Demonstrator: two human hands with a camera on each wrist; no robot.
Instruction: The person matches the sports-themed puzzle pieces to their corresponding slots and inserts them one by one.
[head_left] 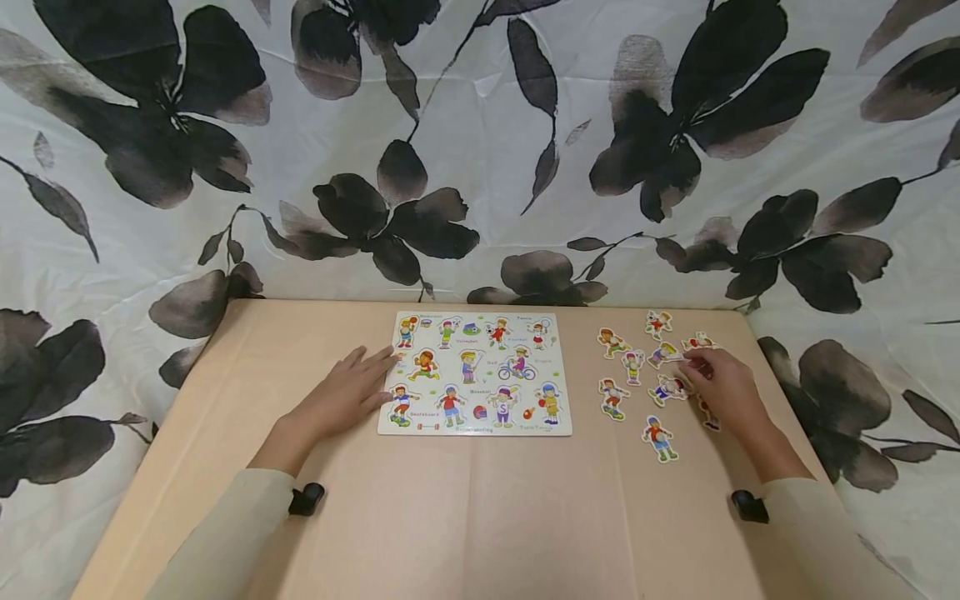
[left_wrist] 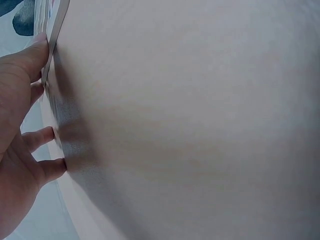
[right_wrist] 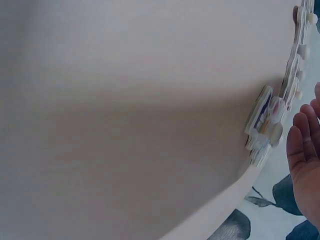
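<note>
A white puzzle board (head_left: 487, 367) printed with children playing sports lies flat near the table's far edge. My left hand (head_left: 348, 392) rests at its left edge with fingers spread; in the left wrist view a digit (left_wrist: 37, 55) touches the board's edge. To the right, my right hand (head_left: 720, 383) reaches over loose puzzle pieces, fingertips bent down beside a puzzle piece shaped like a child (head_left: 664, 356). Another piece (head_left: 699, 340) lies just beyond the fingers. I cannot tell whether the fingertips grip one. In the right wrist view, pieces (right_wrist: 265, 125) with knobs lie beside the hand (right_wrist: 305, 165).
Several more child-shaped pieces lie right of the board, including one in front (head_left: 660, 439), one at the back (head_left: 658, 324) and one at the left (head_left: 613, 398). The tan table (head_left: 480, 517) ends at a floral cloth (head_left: 480, 150) behind and at both sides.
</note>
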